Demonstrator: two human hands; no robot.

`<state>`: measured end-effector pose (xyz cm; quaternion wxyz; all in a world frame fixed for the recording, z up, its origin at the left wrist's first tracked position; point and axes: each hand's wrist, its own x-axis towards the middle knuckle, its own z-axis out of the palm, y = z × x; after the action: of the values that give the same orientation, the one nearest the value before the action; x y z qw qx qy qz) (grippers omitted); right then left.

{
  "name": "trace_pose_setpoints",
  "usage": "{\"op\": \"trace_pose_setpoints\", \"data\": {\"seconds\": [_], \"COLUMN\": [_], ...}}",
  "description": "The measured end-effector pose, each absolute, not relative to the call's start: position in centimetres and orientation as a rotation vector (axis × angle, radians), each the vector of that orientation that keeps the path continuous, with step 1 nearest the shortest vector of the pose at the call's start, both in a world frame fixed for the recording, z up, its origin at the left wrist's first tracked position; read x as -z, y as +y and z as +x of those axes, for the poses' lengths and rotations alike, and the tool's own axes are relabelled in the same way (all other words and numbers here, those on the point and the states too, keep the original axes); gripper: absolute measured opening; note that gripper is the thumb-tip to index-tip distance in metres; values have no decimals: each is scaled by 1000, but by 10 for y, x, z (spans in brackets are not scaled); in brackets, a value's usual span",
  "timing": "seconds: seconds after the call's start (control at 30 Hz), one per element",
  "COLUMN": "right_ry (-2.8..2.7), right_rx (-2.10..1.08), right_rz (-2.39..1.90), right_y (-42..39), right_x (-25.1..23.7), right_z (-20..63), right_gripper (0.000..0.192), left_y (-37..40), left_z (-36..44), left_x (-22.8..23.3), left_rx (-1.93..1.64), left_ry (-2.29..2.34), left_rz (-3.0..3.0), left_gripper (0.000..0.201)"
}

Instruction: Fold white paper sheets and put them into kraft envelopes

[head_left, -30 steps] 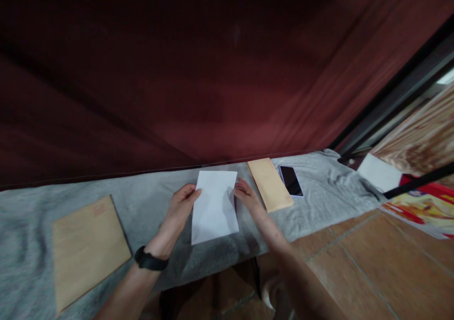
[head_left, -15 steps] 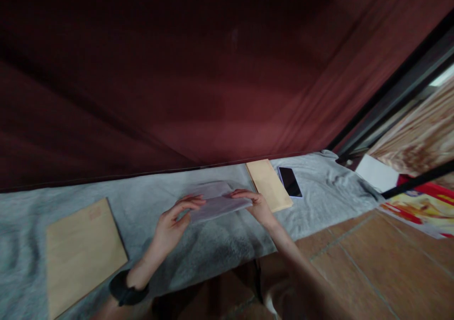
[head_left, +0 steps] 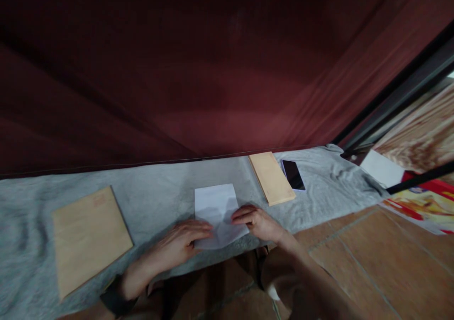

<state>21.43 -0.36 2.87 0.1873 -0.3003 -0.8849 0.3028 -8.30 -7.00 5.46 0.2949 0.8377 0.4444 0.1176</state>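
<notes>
A white sheet of paper (head_left: 216,206) lies folded over on the grey cloth (head_left: 159,197) near the front edge. My left hand (head_left: 180,242) presses flat on its lower left corner. My right hand (head_left: 257,220) rests on its lower right edge with the fingers laid across the paper. Both hands touch the sheet from the near side; its far part lies bare.
A large brown envelope (head_left: 88,237) lies at the left on the cloth. A narrow brown envelope (head_left: 271,178) and a dark phone (head_left: 293,175) lie at the right. A dark red curtain (head_left: 213,74) hangs behind. Tiled floor (head_left: 372,263) is at the right.
The sheet lay flat under both hands, was then lifted and folded toward me, and now lies folded with both hands pressing its near edge. My hands moved nearer to me.
</notes>
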Motion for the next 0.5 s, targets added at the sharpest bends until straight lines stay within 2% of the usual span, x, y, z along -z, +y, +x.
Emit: {"op": "trace_pose_setpoints", "data": {"seconds": [0.07, 0.27, 0.4, 0.5], "right_ry": [-2521, -2556, -2476, -2347], "right_rx": [-826, -885, -946, -986], "right_rz": [-813, -763, -819, -1090], "right_y": [-6, -7, -6, -3], "right_x": [-30, -36, -36, -34], "right_z": [214, 214, 210, 204], "right_gripper": [48, 19, 21, 26], "left_y": [-71, -72, -65, -55], "left_z": [-82, -92, -98, -95], "left_x": [-56, -45, -40, -41], "left_rx": [-307, -315, -385, -399], "left_ry": [1181, 1151, 1145, 1317], "left_rz": [2217, 2152, 2025, 1807], "left_gripper": [39, 43, 40, 37]}}
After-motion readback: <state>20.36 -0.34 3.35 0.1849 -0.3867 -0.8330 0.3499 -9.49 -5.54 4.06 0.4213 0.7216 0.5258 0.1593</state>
